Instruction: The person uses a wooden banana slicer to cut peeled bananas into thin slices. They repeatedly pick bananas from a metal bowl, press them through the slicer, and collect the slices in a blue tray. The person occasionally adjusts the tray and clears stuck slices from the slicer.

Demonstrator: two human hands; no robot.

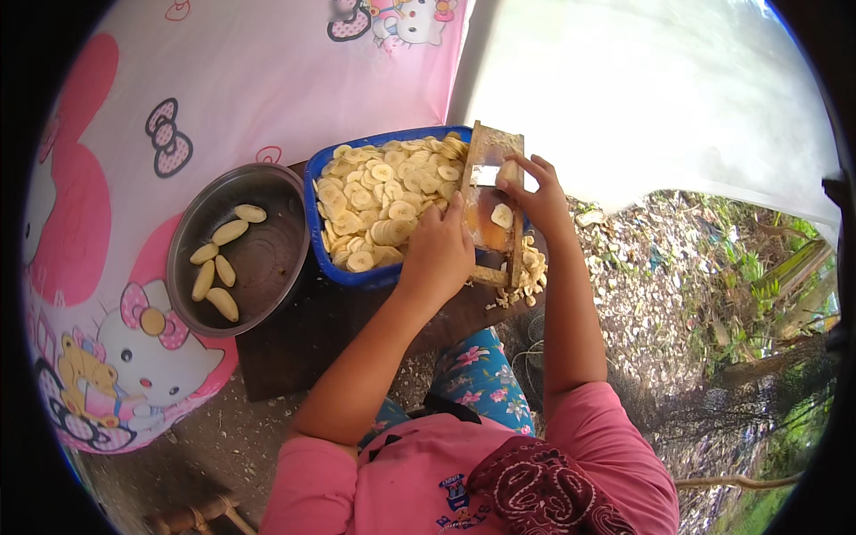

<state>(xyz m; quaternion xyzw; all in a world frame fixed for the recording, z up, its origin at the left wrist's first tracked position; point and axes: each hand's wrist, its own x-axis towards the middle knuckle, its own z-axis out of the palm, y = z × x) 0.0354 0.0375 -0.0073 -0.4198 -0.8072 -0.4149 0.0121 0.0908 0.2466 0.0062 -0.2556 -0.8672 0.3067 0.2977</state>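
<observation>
A wooden slicer [493, 143] with a metal blade plate lies across the right side of a blue plastic tub [314, 214]. My left hand [437, 257] is closed round the slicer's left rail. My right hand [544, 201] presses a peeled banana [508, 174] onto the slicer near the blade; the fingers partly cover it. One banana slice [502, 216] rests on the board below that hand. Round pale banana slices [374, 192] fill the tub in a heap.
Left of the tub stands a grey metal basin [272, 290] with several peeled bananas [229, 234]. Both containers sit on a dark wooden table [303, 348]. Banana scraps [530, 272] pile up by the slicer's lower end. A pink printed sheet [241, 80] hangs behind; littered ground [642, 294] lies right.
</observation>
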